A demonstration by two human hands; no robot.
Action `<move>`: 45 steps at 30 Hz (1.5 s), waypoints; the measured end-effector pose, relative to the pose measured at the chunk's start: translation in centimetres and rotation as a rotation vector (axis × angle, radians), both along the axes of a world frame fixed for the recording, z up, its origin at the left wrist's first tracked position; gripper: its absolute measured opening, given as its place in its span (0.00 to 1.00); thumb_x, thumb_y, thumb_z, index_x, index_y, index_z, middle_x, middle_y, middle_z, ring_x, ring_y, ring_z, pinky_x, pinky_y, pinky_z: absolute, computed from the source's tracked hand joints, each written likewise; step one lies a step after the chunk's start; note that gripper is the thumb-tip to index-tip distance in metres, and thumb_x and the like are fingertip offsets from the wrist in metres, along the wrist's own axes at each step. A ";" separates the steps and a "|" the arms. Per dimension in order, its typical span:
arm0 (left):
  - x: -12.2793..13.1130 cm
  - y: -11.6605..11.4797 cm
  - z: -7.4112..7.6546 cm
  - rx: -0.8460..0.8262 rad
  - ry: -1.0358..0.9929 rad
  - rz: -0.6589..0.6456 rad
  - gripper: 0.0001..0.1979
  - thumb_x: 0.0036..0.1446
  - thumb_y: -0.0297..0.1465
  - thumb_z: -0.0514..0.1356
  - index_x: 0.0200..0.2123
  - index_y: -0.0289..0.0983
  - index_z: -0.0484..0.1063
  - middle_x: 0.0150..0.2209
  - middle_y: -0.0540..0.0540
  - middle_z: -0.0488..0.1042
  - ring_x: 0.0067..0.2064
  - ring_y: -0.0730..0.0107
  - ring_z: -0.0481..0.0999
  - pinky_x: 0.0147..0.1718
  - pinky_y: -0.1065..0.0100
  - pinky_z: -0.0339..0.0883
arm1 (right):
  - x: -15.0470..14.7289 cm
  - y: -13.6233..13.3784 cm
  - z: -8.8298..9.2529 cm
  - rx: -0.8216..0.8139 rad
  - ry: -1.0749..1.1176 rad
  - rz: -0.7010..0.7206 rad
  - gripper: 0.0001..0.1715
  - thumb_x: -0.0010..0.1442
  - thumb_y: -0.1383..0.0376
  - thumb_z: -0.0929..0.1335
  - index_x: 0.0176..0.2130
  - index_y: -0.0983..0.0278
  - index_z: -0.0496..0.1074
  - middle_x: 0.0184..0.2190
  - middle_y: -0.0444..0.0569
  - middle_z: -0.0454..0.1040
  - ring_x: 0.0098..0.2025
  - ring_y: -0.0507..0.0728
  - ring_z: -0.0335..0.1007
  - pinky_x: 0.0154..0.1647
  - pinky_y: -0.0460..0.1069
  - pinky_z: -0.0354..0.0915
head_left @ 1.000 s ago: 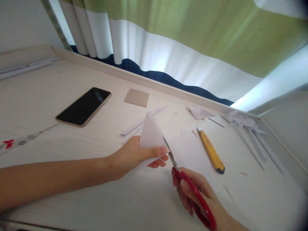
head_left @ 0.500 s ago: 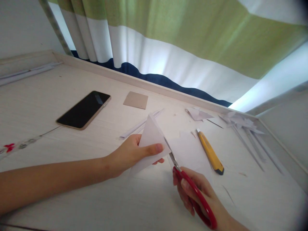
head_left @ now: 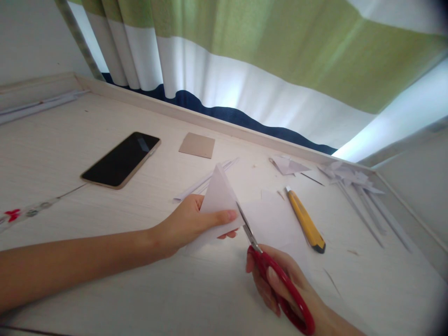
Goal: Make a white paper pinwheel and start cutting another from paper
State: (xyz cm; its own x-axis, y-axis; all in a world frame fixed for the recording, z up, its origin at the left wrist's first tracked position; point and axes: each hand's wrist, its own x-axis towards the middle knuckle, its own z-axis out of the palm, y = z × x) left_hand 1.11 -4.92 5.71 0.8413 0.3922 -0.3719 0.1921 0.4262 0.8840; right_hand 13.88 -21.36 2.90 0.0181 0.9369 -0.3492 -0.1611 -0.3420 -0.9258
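My left hand (head_left: 206, 219) pinches a folded white paper triangle (head_left: 219, 193), its thumb across the front and fingers behind. In my right hand (head_left: 280, 275) are red-handled scissors (head_left: 289, 284), with fingers through the loops. The scissor blades point up and left and meet the right edge of the folded paper, close to my left thumb tip. Under the scissors and to their right, white paper (head_left: 276, 219) lies flat on the table. Rolled white paper sticks (head_left: 205, 179) lie behind my left hand.
A yellow box cutter (head_left: 305, 219) lies right of the scissors. Left of my hands is a phone (head_left: 121, 161) with a strap; a cardboard square (head_left: 197, 145) lies behind. Paper pinwheels (head_left: 346, 177) on sticks sit at the right, near a folded paper piece (head_left: 289, 164).
The scissors have shifted slightly left and the blades look a little wider apart at the paper's edge. The left hand and folded paper have barely moved.
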 end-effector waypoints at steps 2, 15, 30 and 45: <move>0.0 0.0 0.0 -0.013 -0.004 -0.004 0.11 0.49 0.33 0.60 0.21 0.30 0.70 0.21 0.50 0.71 0.22 0.80 0.66 0.22 0.78 0.57 | 0.0 0.0 -0.1 0.019 0.009 0.005 0.24 0.53 0.47 0.61 0.33 0.66 0.62 0.15 0.36 0.53 0.13 0.43 0.46 0.13 0.41 0.46; -0.2 -0.4 -0.1 -0.059 0.016 0.020 0.10 0.47 0.32 0.61 0.21 0.31 0.71 0.20 0.50 0.72 0.22 0.80 0.67 0.21 0.79 0.58 | 0.1 -0.3 -0.1 -0.011 -0.038 0.039 0.26 0.53 0.46 0.60 0.35 0.67 0.62 0.17 0.37 0.54 0.16 0.44 0.46 0.16 0.42 0.45; -0.2 -0.5 -0.1 -0.052 0.031 0.003 0.10 0.46 0.34 0.61 0.21 0.31 0.71 0.20 0.49 0.72 0.22 0.77 0.67 0.22 0.76 0.57 | -0.8 0.2 0.5 -0.063 -0.041 -0.036 0.22 0.53 0.48 0.61 0.27 0.64 0.58 0.14 0.36 0.52 0.14 0.45 0.45 0.15 0.42 0.44; -0.3 -0.4 -0.2 -0.038 0.027 -0.033 0.11 0.46 0.34 0.61 0.22 0.31 0.70 0.21 0.48 0.72 0.23 0.76 0.67 0.24 0.75 0.58 | -0.8 -0.1 0.3 -0.109 -0.071 -0.085 0.25 0.50 0.45 0.63 0.26 0.65 0.59 0.14 0.37 0.55 0.14 0.43 0.46 0.14 0.42 0.43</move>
State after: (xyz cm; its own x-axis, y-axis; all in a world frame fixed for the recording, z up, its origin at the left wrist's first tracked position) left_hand 0.76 -5.29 5.54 0.8428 0.3497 -0.4092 0.2305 0.4525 0.8614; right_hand 13.03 -21.43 3.19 0.1240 0.8874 -0.4440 -0.1288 -0.4292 -0.8940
